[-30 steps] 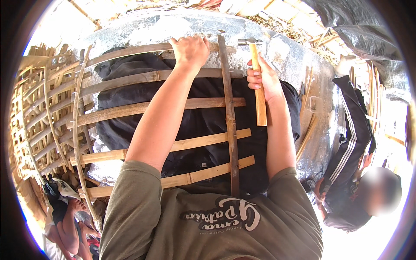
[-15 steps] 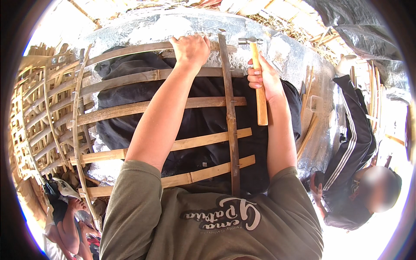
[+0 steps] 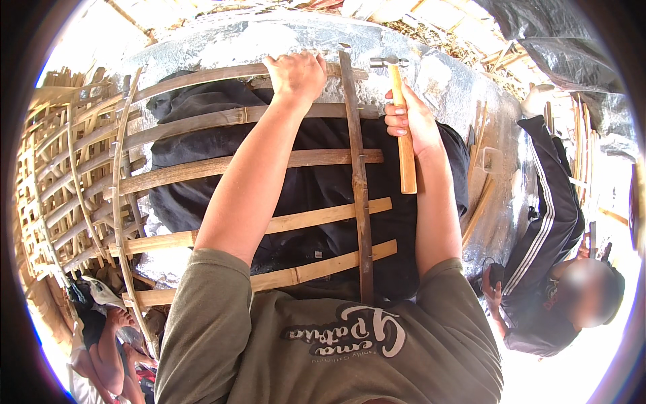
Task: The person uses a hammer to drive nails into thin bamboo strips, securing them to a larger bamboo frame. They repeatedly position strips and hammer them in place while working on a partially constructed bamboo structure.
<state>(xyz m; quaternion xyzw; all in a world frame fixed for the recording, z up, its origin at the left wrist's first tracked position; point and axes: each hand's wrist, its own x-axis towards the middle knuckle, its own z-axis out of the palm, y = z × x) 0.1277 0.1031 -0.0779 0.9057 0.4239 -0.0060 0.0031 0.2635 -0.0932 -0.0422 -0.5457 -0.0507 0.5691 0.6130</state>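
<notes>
My left hand (image 3: pixel 297 74) is closed over the farthest bamboo slat (image 3: pixel 222 73) of a lattice frame, near where that slat meets the upright crosspiece (image 3: pixel 360 188). In my right hand (image 3: pixel 414 123) is a hammer (image 3: pixel 407 165), gripped partway up its light wooden handle. Its metal head points away from me, just right of the crosspiece's far end, and the handle's butt hangs toward me. Several slats run left to right across my lap, joined to the crosspiece on the right and a thin pole (image 3: pixel 118 168) on the left. My dark trousers (image 3: pixel 185 172) show between the slats.
A silvery sheet (image 3: pixel 457 87) covers the ground. At the left stands a woven bamboo lattice (image 3: pixel 67 175). A seated person (image 3: pixel 538 296) in striped trousers is at the right, beside loose bamboo strips (image 3: pixel 479 209). Another person's arm (image 3: pixel 108 347) shows at the lower left.
</notes>
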